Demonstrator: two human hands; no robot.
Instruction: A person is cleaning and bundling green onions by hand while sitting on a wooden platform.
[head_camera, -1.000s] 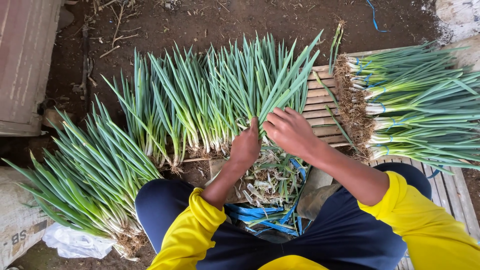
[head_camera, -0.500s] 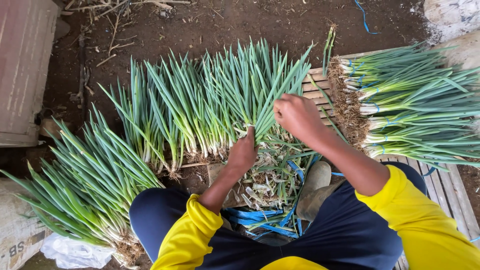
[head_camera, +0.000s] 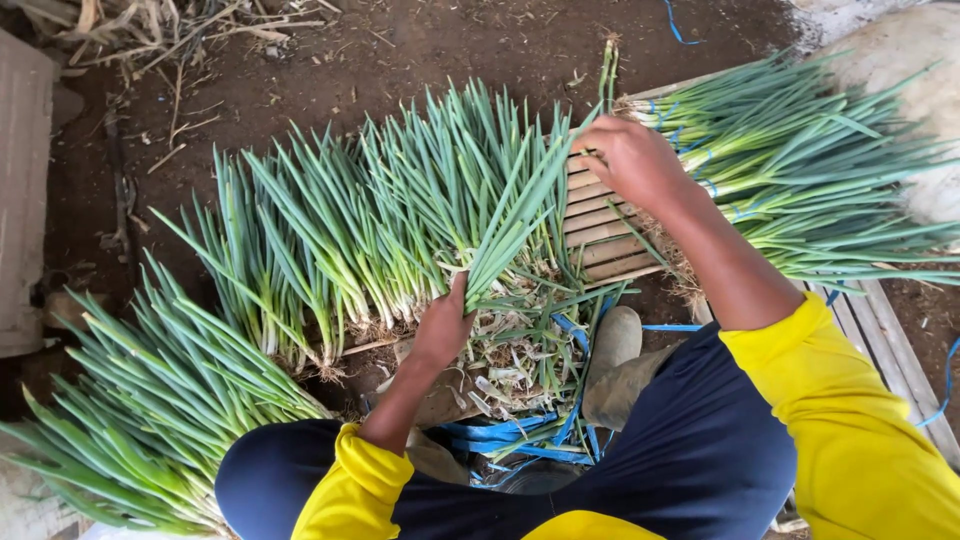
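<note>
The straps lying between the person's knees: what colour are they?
Bright blue straps, seen in the head view, below the left hand.

The long green spring onion stalks (head_camera: 520, 215) gripped by the left hand (head_camera: 443, 325) and right hand (head_camera: 630, 160) look smooth and slightly waxy, with pale matt bases. The slatted wooden pallet (head_camera: 600, 225) at 2 o'clock is bare, rough and weathered. The brown earth floor (head_camera: 420, 50) at 12 o'clock is matt and crumbly. The thin blue plastic straps (head_camera: 500, 440) at 6 o'clock look glossy. The yellow cloth sleeves (head_camera: 850, 430) are matt knit fabric.
</note>
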